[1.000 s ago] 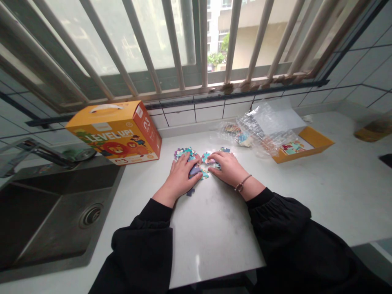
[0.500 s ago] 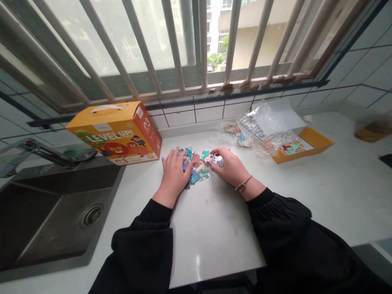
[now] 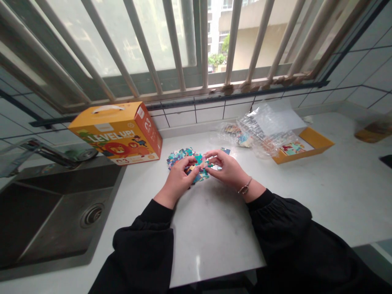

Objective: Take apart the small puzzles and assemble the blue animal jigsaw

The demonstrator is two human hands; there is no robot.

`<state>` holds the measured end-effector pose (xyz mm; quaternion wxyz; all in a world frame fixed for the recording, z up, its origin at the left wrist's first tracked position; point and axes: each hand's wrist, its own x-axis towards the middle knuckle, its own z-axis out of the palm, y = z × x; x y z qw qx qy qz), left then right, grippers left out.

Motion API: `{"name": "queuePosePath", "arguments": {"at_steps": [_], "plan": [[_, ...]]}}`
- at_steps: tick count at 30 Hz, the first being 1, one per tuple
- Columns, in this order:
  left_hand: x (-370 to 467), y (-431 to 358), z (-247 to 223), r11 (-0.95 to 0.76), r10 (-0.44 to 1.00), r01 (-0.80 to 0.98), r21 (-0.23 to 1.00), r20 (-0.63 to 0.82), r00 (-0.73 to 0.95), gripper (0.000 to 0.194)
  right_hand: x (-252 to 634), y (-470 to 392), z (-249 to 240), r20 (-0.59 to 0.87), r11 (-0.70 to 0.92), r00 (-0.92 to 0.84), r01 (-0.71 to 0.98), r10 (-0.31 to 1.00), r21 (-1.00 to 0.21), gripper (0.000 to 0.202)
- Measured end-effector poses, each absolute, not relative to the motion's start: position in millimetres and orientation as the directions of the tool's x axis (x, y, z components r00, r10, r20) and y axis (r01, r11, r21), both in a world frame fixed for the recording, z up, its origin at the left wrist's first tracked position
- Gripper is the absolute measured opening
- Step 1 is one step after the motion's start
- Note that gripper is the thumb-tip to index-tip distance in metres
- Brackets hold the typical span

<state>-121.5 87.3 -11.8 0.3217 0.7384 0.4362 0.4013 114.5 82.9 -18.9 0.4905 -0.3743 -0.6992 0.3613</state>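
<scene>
Several colourful jigsaw puzzle pieces (image 3: 180,154) lie in a heap on the white countertop (image 3: 214,228). Over the near part of this heap, my left hand (image 3: 180,177) has its thumb and fingers bent in a pinch around a puzzle piece. My right hand (image 3: 225,166), facing it from the right, pinches a teal and pinkish puzzle piece (image 3: 203,164) between thumb and fingertips. The fingertips of both hands nearly meet there, partly covering the pieces. A dark blue piece (image 3: 226,150) shows just behind my right hand.
An orange carton (image 3: 122,139) stands at the back left beside a dark sink (image 3: 61,216) with a faucet (image 3: 49,153). Clear plastic wrapping (image 3: 260,130) and an open yellow box (image 3: 306,151) lie at the back right. A barred window rises behind.
My left hand has lifted off the heap and moved right, its fingers curling in, uncovering pieces at the left. My right hand has shifted slightly left and nearer with its piece.
</scene>
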Motion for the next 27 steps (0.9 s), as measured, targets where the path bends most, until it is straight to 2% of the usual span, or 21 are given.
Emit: {"name": "queuePosePath", "arguments": {"at_steps": [7,13,16,18,23,25,27], "plan": [[-118.2,86.2,-8.4,-0.387,0.909,0.393,0.834,0.276,0.311,0.025,117.0,84.1,-18.0,0.408,0.434,-0.149,0.365,0.901,-0.824,0.020],[-116.8,89.2,-12.0,-0.269,0.958,0.270,0.925,0.230,0.168,0.027,116.8,84.8,-18.7,0.378,0.404,-0.146,0.377,0.914,-0.833,0.025],[-118.4,93.4,-15.2,-0.262,0.965,0.255,0.931,0.254,0.063,0.027,119.2,85.4,-16.2,0.385,0.383,-0.080,0.402,0.920,-0.832,0.023],[-120.6,97.0,-18.8,-0.266,0.962,0.242,0.933,0.275,-0.002,0.035,122.9,86.9,-15.4,0.407,0.367,-0.009,0.448,0.914,-0.815,0.024],[-126.3,102.6,-29.4,-0.260,0.955,0.249,0.933,0.287,-0.077,0.046,133.7,92.2,-17.8,0.453,0.294,0.107,0.625,0.885,-0.724,0.028],[-127.2,102.5,-31.3,-0.268,0.950,0.277,0.923,0.300,-0.081,0.044,133.8,92.6,-18.6,0.494,0.312,0.080,0.685,0.866,-0.658,0.027],[-126.7,101.6,-31.0,-0.281,0.945,0.298,0.912,0.317,-0.078,0.042,128.5,90.7,-18.9,0.525,0.380,-0.019,0.712,0.851,-0.590,0.022]]}}
